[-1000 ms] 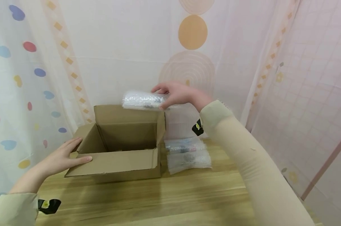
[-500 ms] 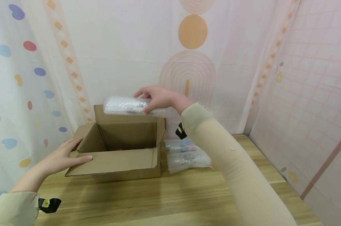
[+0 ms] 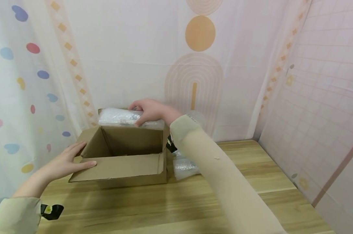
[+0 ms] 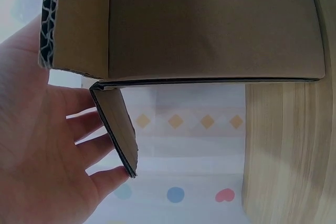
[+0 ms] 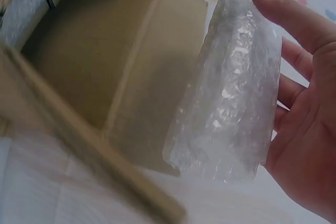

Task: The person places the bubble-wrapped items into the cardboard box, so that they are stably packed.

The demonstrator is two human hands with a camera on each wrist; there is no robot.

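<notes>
Above the open cardboard box (image 3: pixel 121 156) at frame centre, the right hand (image 3: pixel 148 110) curls its fingers round a bubble-wrapped bundle (image 3: pixel 118 117); the left hand (image 3: pixel 63 162), fingers straight, rests on the box flap. No writing is legible.

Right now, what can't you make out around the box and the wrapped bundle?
- Head view: what the bubble-wrap bundle holds; the wrap blurs it.
- Head view: the box floor, hidden by the front wall.
- Head view: the wrapped packs on the table, mostly behind the right sleeve.
- Right wrist view: box edges blurred.
</notes>
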